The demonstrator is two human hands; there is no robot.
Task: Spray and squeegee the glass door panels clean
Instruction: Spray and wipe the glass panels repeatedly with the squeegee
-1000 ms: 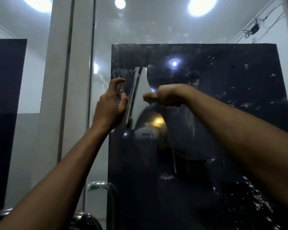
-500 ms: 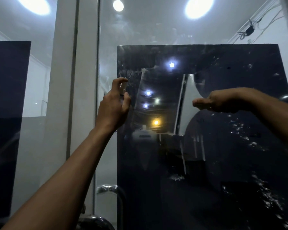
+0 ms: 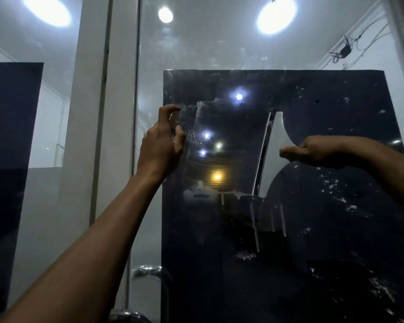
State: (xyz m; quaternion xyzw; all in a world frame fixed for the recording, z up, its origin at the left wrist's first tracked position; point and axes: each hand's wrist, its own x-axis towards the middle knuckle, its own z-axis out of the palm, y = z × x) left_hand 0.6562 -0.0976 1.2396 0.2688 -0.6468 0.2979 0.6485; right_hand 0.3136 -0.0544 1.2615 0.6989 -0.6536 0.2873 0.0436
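Observation:
The glass door panel (image 3: 219, 47) fills the view, with a dark sheet (image 3: 324, 229) behind it. My right hand (image 3: 313, 151) grips the handle of a pale squeegee (image 3: 272, 157), whose blade stands almost upright against the glass, right of centre. A clear wiped band (image 3: 229, 141) runs from the blade leftward towards my left hand (image 3: 160, 145). That hand is raised near the glass and holds a small spray bottle (image 3: 174, 119), mostly hidden, with the index finger curled over its top. Drips (image 3: 255, 229) run down below the squeegee.
Water droplets (image 3: 336, 187) speckle the glass to the right. A white door frame post (image 3: 98, 136) stands on the left, with another dark sheet (image 3: 9, 159) beyond it. A chrome door handle (image 3: 149, 271) curves out at the bottom.
My right hand has drawn the squeegee from beside my left hand to the right across the glass, leaving a clear band. The left hand has stayed in place.

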